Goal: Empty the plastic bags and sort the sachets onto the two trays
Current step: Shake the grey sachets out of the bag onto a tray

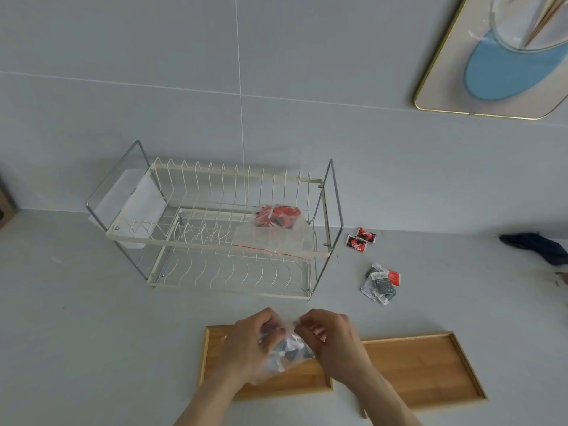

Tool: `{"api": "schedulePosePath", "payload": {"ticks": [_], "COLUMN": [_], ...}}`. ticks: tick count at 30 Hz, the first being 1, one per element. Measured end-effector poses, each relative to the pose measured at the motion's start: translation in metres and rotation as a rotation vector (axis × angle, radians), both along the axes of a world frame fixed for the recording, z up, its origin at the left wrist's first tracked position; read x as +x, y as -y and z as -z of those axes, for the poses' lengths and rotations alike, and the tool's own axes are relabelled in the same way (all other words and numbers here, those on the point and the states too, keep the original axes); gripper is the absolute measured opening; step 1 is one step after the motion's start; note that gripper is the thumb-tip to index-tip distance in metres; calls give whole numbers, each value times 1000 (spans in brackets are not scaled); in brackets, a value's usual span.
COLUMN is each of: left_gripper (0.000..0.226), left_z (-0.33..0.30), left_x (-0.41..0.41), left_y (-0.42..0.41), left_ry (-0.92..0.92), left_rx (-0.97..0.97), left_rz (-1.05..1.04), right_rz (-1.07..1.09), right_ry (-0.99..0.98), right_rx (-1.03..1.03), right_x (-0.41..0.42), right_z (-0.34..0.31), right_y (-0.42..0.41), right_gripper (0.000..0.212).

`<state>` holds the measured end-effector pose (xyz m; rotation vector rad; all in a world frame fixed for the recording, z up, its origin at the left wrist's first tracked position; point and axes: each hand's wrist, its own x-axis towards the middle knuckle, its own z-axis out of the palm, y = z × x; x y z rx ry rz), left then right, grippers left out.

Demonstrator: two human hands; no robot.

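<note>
Over the empty left tray (pixel 215 358), both hands (pixel 246 348) (pixel 332 342) pinch a clear bag of dark sachets (pixel 289 352) at its mouth, unemptied; another bag (pixel 276 219) waits on the dish rack (pixel 159 238) behind.

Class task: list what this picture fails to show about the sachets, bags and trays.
- Held bag, head view: sachet count hidden by both hands and crumpled plastic.
- Left tray: middle covered by hands.
- Grey sachets: print too small.
- Rack bag: contents blurred behind wires.
</note>
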<state>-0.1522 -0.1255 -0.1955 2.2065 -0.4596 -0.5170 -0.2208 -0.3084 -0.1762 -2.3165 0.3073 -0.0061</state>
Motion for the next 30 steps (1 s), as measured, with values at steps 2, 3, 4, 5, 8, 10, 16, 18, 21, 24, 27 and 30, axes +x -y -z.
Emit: {"api": "schedulePosePath", "payload": {"ticks": [2, 3, 4, 5, 8, 10, 16, 18, 21, 24, 27, 30], "left_gripper": [19, 17, 18, 21, 31, 33, 41, 44, 20, 7, 9, 26], "left_z": [0, -1, -2, -3, -4, -1, 11, 17, 27, 29, 22, 19], "left_x": [1, 1, 1, 2, 5, 7, 8, 5, 0, -1, 2, 8], "left_y": [1, 1, 1, 0, -1, -3, -15, -17, -17, -12, -7, -3], "left_ry": [-32, -38, -37, -34, -22, -31, -126, -138, -99, -57, -70, -29], "left_rx": [-59, -85, -106, -127, -155, -169, -33, 60, 164, 122, 31, 31], "left_rz": [-22, -31, -38, -45, -71, -90, -62, -49, -79, -107, -110, -91], "right_rz": [74, 90, 94, 97, 173, 222, 266, 279, 251, 196, 218, 266], "right_ry": [9, -20, -75, -128, -151, -114, -139, -138, -140, -109, -33, 8], "right_rx": [96, 128, 156, 190, 232, 218, 311, 354, 364, 278, 250, 275], "right_x": [-5, -8, -11, -13, -19, -20, -14, -12, -13, -14, -12, -10], "right_z": [5, 8, 11, 14, 24, 28, 31, 31, 27, 24, 20, 9], "right_y": [4, 6, 7, 7, 8, 7, 8, 8, 5, 2, 6, 10], "right_gripper": [21, 32, 40, 39, 30, 30, 13, 12, 11, 11, 15, 19]}}
